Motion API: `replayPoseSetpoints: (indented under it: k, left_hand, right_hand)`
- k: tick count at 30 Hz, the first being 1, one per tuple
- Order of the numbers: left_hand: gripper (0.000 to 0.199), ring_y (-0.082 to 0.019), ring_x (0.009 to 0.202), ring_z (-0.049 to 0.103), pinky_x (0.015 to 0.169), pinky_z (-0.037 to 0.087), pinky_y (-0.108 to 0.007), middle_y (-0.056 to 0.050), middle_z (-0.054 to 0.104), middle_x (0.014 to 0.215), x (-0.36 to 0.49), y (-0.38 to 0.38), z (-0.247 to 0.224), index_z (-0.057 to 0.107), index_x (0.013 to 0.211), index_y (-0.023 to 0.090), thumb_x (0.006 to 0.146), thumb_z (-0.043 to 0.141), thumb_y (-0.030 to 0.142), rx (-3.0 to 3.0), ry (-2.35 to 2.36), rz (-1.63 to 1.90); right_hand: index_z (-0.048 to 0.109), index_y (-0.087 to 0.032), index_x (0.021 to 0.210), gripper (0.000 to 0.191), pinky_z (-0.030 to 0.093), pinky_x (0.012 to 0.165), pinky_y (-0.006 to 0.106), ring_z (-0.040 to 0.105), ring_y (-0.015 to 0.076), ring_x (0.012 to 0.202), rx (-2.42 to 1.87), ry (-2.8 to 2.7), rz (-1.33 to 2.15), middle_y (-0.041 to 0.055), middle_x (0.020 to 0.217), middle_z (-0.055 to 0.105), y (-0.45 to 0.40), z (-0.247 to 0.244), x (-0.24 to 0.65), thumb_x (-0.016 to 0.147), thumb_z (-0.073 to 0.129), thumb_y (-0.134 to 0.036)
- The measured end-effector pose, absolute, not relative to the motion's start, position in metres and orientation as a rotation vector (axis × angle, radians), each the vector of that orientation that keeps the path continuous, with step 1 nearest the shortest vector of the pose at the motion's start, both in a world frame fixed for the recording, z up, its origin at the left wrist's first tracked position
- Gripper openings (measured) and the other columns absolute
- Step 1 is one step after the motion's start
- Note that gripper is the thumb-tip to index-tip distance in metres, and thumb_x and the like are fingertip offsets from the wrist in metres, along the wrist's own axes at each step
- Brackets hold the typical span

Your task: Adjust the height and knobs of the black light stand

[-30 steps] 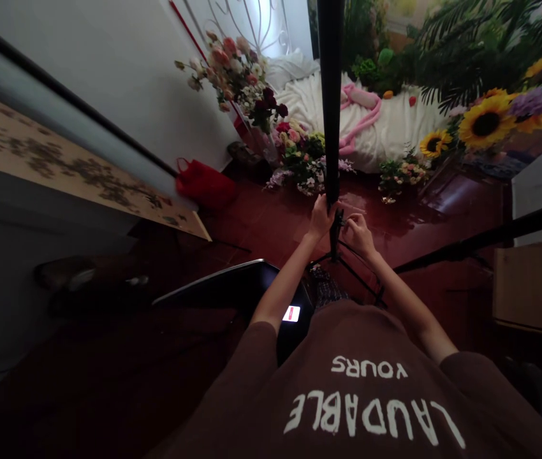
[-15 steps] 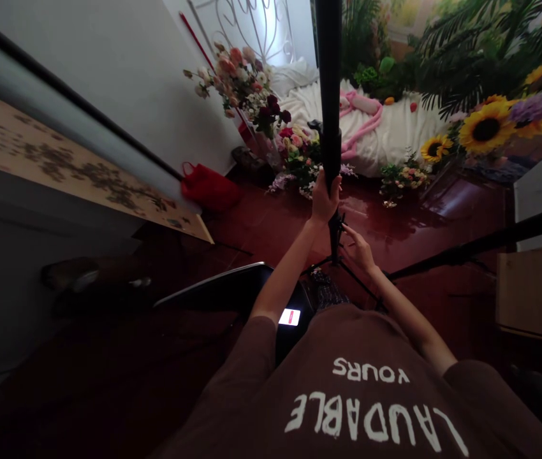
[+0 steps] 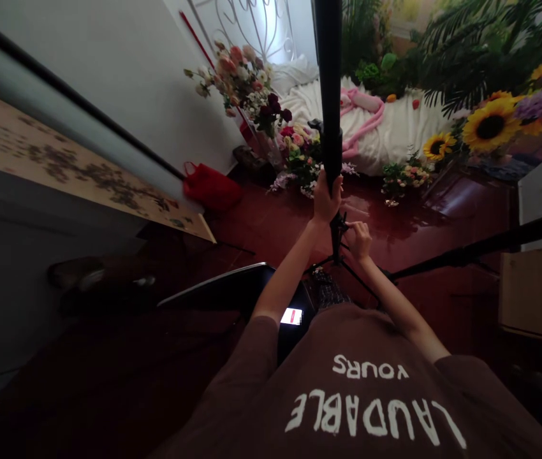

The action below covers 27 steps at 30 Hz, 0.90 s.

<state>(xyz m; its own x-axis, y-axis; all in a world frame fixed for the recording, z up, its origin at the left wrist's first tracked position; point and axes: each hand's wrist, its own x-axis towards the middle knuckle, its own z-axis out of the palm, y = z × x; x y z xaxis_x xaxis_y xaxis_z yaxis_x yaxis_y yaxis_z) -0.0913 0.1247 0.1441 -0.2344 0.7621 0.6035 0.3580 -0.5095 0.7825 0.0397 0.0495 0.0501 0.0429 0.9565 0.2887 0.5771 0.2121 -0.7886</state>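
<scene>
A black light stand [image 3: 331, 83] rises upright in front of me, its upper end running out of the top of the view. My left hand [image 3: 325, 203] is wrapped round its pole, below a dark clamp [image 3: 315, 125]. Lower down, my right hand [image 3: 359, 241] is closed at a small black locking knob [image 3: 342, 223] on the pole's right side, fingertips pinched on it. The knob is small and partly covered by the fingers. Thin tripod legs [image 3: 358, 275] spread out beneath, near my feet.
Flower bunches [image 3: 294, 143] stand behind the pole, before a white draped cloth [image 3: 400, 131]. Sunflowers [image 3: 490, 127] are at right. A red bag [image 3: 211, 186] sits by the left wall. Another black pole [image 3: 486, 245] slants in from the right. A lit phone screen [image 3: 292, 316] glows beside me.
My right hand has gone from loosely extended fingers to a closed pinch at the knob. My left hand keeps its hold on the pole. The view has shifted very slightly.
</scene>
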Motion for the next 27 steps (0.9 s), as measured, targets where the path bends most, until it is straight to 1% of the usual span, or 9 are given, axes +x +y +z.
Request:
replayPoseSetpoints:
  k: [4, 7, 10, 12, 14, 16, 21, 24, 27]
  left_hand:
    - [0.041, -0.01, 0.065, 0.061, 0.071, 0.052, -0.025, 0.002, 0.062, 0.074, -0.091, 0.127, 0.142, 0.059, 0.117, 0.024, 0.098, 0.045, 0.057, 1.695, 1.347, 1.801]
    - [0.04, -0.01, 0.067, 0.062, 0.072, 0.052, -0.025, 0.002, 0.062, 0.075, -0.088, 0.127, 0.14, 0.059, 0.115, 0.024, 0.098, 0.045, 0.058, 1.672, 1.361, 1.819]
    - [0.039, -0.011, 0.072, 0.064, 0.077, 0.053, -0.026, 0.0, 0.062, 0.076, -0.082, 0.125, 0.14, 0.06, 0.113, 0.025, 0.098, 0.044, 0.057, 1.636, 1.373, 1.866]
    - [0.038, -0.013, 0.079, 0.066, 0.081, 0.054, -0.028, -0.001, 0.063, 0.08, -0.076, 0.123, 0.141, 0.059, 0.114, 0.026, 0.099, 0.043, 0.057, 1.603, 1.388, 1.906]
    - [0.038, -0.014, 0.089, 0.068, 0.087, 0.055, -0.03, -0.003, 0.066, 0.09, -0.069, 0.119, 0.143, 0.058, 0.117, 0.026, 0.099, 0.043, 0.056, 1.559, 1.421, 1.956]
    - [0.04, -0.017, 0.105, 0.067, 0.094, 0.055, -0.033, -0.007, 0.068, 0.105, -0.061, 0.111, 0.145, 0.056, 0.124, 0.026, 0.099, 0.043, 0.055, 1.505, 1.472, 2.012]
    - [0.048, -0.023, 0.139, 0.049, 0.116, 0.043, -0.044, -0.014, 0.055, 0.142, -0.038, 0.075, 0.14, 0.045, 0.141, 0.024, 0.102, 0.037, 0.051, 1.358, 1.628, 2.052]
    - [0.051, -0.025, 0.147, 0.04, 0.122, 0.035, -0.047, -0.017, 0.046, 0.15, -0.019, 0.047, 0.125, 0.042, 0.145, 0.022, 0.103, 0.036, 0.05, 1.287, 1.687, 2.003]
    - [0.051, -0.025, 0.146, 0.04, 0.123, 0.032, -0.047, -0.018, 0.045, 0.15, 0.003, 0.023, 0.105, 0.045, 0.143, 0.02, 0.102, 0.037, 0.049, 1.292, 1.696, 1.918]
  right_hand:
    - [0.065, -0.023, 0.082, 0.023, 0.044, 0.073, 0.026, 0.058, 0.0184, 0.08, -1.538, -1.49, 0.717, 0.0022, 0.077, 0.065, 0.046, 0.058, 0.039, 0.082, 0.073, -0.045]
    - [0.062, -0.022, 0.074, 0.033, 0.036, 0.057, 0.022, 0.05, 0.0125, 0.059, -1.549, -1.211, 0.928, -0.0039, 0.061, 0.057, 0.045, 0.061, 0.028, 0.075, 0.076, -0.053]
    - [0.048, -0.024, 0.058, 0.041, 0.029, 0.047, 0.023, 0.038, 0.0088, 0.046, -1.54, -0.846, 1.182, -0.0077, 0.048, 0.043, 0.048, 0.064, 0.014, 0.075, 0.074, -0.05]
    - [0.039, -0.025, 0.055, 0.046, 0.026, 0.043, 0.023, 0.033, 0.0069, 0.042, -1.517, -0.661, 1.315, -0.0093, 0.045, 0.037, 0.05, 0.065, 0.008, 0.075, 0.074, -0.048]
    - [0.039, -0.025, 0.057, 0.046, 0.022, 0.04, 0.023, 0.03, 0.0056, 0.039, -1.464, -0.566, 1.425, -0.0108, 0.045, 0.035, 0.05, 0.068, 0.009, 0.074, 0.076, -0.047]
    - [0.046, -0.024, 0.064, 0.04, 0.021, 0.038, 0.022, 0.03, 0.005, 0.037, -1.382, -0.546, 1.58, -0.012, 0.044, 0.035, 0.047, 0.07, 0.016, 0.073, 0.078, -0.047]
    - [0.064, -0.024, 0.087, 0.022, 0.032, 0.04, 0.018, 0.042, 0.0052, 0.039, -1.263, -0.564, 1.807, -0.0096, 0.052, 0.053, 0.021, 0.066, 0.052, 0.078, 0.071, -0.043]
    - [0.068, -0.024, 0.089, 0.017, 0.043, 0.047, 0.016, 0.053, 0.0057, 0.045, -1.3, -0.537, 1.84, -0.0072, 0.059, 0.063, -0.002, 0.052, 0.082, 0.079, 0.068, -0.037]
    - [0.071, -0.024, 0.088, 0.015, 0.049, 0.053, 0.017, 0.061, 0.0075, 0.051, -1.387, -0.53, 1.784, -0.0046, 0.064, 0.069, -0.022, 0.036, 0.116, 0.078, 0.069, -0.035]
